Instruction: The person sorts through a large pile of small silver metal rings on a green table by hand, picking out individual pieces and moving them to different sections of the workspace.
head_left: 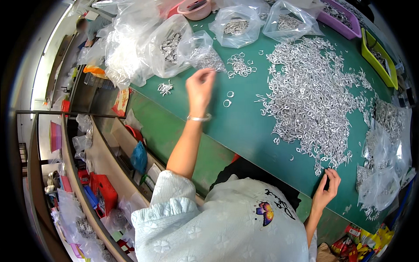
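Metal hooks [312, 94], small and silvery, lie in a big loose heap on the green table [244, 131], centre right of the frame. Right hand [326, 192] sits at the heap's lower edge, lower right, thumb and forefinger pinched close together; cannot tell if a piece is between them. Left hand [200, 87] is raised at upper centre, fingertips bunched together, blurred, so unclear whether it grips anything; a bracelet [199, 118] on that wrist. Just right of it, two single rings [228, 99] on bare table, and above them a small cluster of rings [240, 65]. Tiny bundle of parts [165, 88] left of the hand. Clear plastic bags [174, 46] with metal parts crowd the upper left, touching the left fingertips' area; two more bags [262, 24] at top centre. Pink bowl [195, 8] at top. Purple tray [342, 17] and yellow-green tray [379, 56] upper right. More bags [384, 170] at right edge, near the heap. Shelf with clutter [96, 192] lower left.
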### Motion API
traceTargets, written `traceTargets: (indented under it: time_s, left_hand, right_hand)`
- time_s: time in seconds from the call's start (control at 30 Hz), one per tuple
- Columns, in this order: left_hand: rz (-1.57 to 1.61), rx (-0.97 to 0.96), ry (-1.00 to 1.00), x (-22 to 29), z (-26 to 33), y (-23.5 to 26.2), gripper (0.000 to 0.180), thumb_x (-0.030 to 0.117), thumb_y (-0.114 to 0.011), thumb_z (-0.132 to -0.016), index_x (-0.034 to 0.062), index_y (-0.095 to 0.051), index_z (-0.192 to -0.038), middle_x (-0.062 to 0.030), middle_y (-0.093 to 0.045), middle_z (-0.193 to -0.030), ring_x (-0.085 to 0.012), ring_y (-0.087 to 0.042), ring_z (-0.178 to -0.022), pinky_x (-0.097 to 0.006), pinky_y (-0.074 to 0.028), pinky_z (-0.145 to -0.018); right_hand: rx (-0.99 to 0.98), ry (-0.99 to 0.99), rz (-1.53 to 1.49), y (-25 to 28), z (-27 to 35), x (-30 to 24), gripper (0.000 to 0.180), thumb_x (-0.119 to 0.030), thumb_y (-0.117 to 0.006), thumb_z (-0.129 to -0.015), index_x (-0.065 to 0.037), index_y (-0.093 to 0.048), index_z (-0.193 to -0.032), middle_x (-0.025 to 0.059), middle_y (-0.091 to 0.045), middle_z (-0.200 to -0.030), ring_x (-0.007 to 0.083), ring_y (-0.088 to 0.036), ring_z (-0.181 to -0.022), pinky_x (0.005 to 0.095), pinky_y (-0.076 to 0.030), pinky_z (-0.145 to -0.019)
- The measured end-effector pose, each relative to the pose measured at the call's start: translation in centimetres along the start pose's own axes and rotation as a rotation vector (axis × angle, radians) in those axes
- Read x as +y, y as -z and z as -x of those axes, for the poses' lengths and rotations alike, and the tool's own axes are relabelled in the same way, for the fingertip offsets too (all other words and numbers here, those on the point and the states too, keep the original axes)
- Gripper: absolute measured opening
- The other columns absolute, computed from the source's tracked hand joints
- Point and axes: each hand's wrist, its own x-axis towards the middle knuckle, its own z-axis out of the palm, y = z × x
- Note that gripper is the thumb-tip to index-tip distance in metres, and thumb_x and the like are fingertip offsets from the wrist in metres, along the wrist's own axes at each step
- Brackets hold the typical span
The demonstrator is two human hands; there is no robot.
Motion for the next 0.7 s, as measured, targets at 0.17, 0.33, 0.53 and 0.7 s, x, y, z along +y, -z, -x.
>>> traceTargets:
  time_s: [0.17, 0.33, 0.53, 0.7]
  left_hand:
    - [-0.306, 0.395, -0.075, -7.2, -0.5, 9.6, 0.018, 0.011, -0.067, -0.084, -0.0022, -0.070, -0.096, -0.0050, -0.066, -0.079, -0.0112, -0.058, -0.069, -0.027, -0.050, -0.068]
    - [-0.733, 0.366, -0.132, -10.8, -1.7, 12.1, 0.024, 0.009, -0.066, -0.084, 0.0026, -0.066, -0.107, -0.0128, -0.058, -0.097, -0.0241, -0.058, -0.081, -0.033, -0.049, -0.072]
    - [-0.256, 0.013, -0.311, 4.1, 9.6, -3.1, 0.018, 0.001, -0.061, -0.083, 0.0023, -0.062, -0.101, -0.0089, -0.056, -0.099, -0.0216, -0.052, -0.083, -0.032, -0.045, -0.074]
    - [-0.183, -0.752, -0.650, 9.0, 16.9, -9.9, 0.038, 0.006, -0.072, -0.077, 0.0119, -0.065, -0.113, -0.0084, -0.055, -0.124, -0.0300, -0.050, -0.117, -0.043, -0.039, -0.097]
  right_hand:
    - [-0.072, 0.050, -0.014, -0.2, -0.6, -1.0, 0.020, 0.006, -0.064, -0.078, 0.002, -0.066, -0.098, 0.0148, -0.062, -0.105, 0.0319, -0.057, -0.100, 0.0385, -0.045, -0.090]
    - [-0.094, 0.151, 0.042, 0.8, -1.6, -1.5, 0.023, 0.004, -0.070, -0.074, 0.001, -0.066, -0.097, 0.0133, -0.062, -0.104, 0.0320, -0.057, -0.099, 0.0396, -0.044, -0.086]
    - [-0.141, 0.138, 0.162, 0.2, -1.6, -3.1, 0.028, -0.004, -0.074, -0.075, -0.002, -0.066, -0.102, 0.0119, -0.061, -0.104, 0.0303, -0.056, -0.097, 0.0375, -0.043, -0.082]
    - [-0.020, 0.083, 0.173, 0.5, -1.6, -1.0, 0.014, 0.001, -0.068, -0.078, -0.002, -0.066, -0.091, 0.0095, -0.063, -0.092, 0.0287, -0.056, -0.089, 0.0374, -0.041, -0.078]
